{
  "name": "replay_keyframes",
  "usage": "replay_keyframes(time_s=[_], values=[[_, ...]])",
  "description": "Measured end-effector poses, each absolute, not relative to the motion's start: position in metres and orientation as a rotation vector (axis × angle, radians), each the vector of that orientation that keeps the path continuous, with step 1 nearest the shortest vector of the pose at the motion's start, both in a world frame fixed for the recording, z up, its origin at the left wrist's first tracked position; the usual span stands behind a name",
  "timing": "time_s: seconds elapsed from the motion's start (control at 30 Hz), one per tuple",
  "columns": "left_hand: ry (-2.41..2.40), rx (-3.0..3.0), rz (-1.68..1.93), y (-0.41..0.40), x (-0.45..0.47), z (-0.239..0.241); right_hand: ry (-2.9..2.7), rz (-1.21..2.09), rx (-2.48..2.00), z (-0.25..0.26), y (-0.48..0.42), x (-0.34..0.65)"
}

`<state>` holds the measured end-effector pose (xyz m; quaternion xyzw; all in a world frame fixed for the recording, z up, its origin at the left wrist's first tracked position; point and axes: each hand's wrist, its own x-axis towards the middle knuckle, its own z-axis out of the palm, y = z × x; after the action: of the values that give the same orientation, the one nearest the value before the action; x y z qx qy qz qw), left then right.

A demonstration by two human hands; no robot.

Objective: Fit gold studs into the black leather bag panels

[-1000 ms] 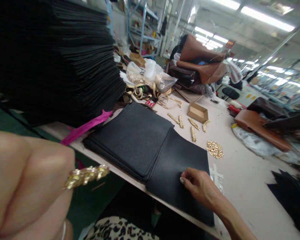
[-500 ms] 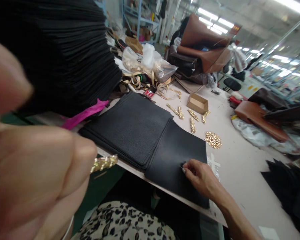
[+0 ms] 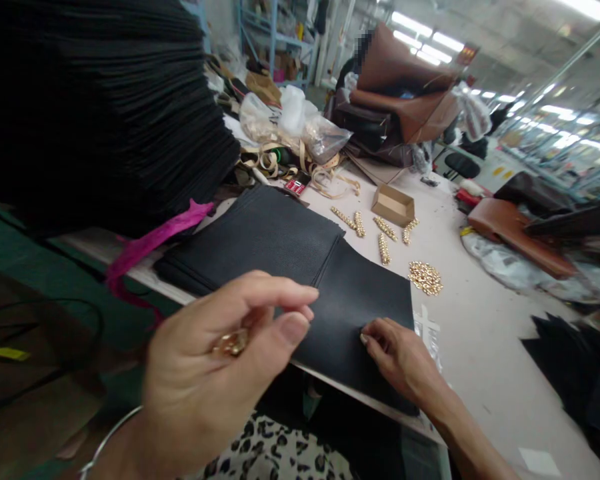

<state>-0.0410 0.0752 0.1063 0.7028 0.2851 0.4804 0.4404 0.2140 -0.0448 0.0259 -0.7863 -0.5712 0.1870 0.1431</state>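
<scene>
My left hand (image 3: 215, 360) is raised in front of the table edge. Its fingers curl around shiny gold metal pieces (image 3: 231, 343), partly visible in the palm; the rest is covered. Thumb and forefinger tips come close together. My right hand (image 3: 400, 357) rests on a smooth black leather panel (image 3: 350, 287), fingertips pinched against its surface; whatever they hold is hidden. Left of that panel lies a stack of grained black leather panels (image 3: 260, 233). Beyond them are several gold strips of hardware (image 3: 384, 249) and a pile of loose gold pieces (image 3: 425, 277).
A tall stack of black sheets (image 3: 105, 120) rises at left, with a magenta strip (image 3: 155, 237) below it. An open cardboard box (image 3: 394, 205) sits behind the gold strips. Brown bags (image 3: 405, 100) are heaped at the back; black pieces (image 3: 570, 373) lie at right.
My left hand has moved from close to the camera at far left toward the middle, above the table edge. The gold strip no longer sticks out past its fingers. My right hand stays in place.
</scene>
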Motion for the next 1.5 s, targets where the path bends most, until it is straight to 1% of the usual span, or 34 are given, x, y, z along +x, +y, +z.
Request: replay_keyframes(time_s=[0.1,0.2,0.4,0.47,0.53,0.6,0.83,0.93,1.07,1.23,1.5], values=[[0.567,2.012,0.924,0.068,-0.027,0.089,-1.556,0.585,-2.308,0.025,-0.043,0.215],[0.476,2.183,0.75,0.061,-0.017,0.066,-1.484,0.686,-2.348,0.026,-0.037,0.219],[0.445,2.603,0.352,0.046,0.004,0.034,-1.468,0.879,-2.465,0.033,-0.019,0.232],[0.406,2.658,0.284,0.041,0.007,0.03,-1.484,0.946,-2.443,0.035,-0.015,0.234],[0.392,2.682,0.271,0.038,0.008,0.026,-1.539,0.959,-2.384,0.038,-0.015,0.233],[0.422,2.707,0.264,0.036,0.01,0.021,-1.615,0.899,-2.331,0.038,-0.019,0.23],[0.437,2.831,0.216,0.038,0.014,0.004,-1.865,0.425,-2.217,0.024,-0.042,0.216],[0.455,2.812,0.173,0.037,0.014,0.004,-1.935,0.347,-2.2,0.022,-0.047,0.215],[0.464,2.802,0.165,0.037,0.014,0.004,-1.884,0.407,-2.171,0.02,-0.049,0.22],[0.46,2.811,0.211,0.036,0.015,0.002,-1.692,0.573,-2.124,0.019,-0.047,0.227],[0.448,2.807,0.195,0.036,0.012,0.003,-1.673,0.703,-2.15,0.019,-0.042,0.23]])
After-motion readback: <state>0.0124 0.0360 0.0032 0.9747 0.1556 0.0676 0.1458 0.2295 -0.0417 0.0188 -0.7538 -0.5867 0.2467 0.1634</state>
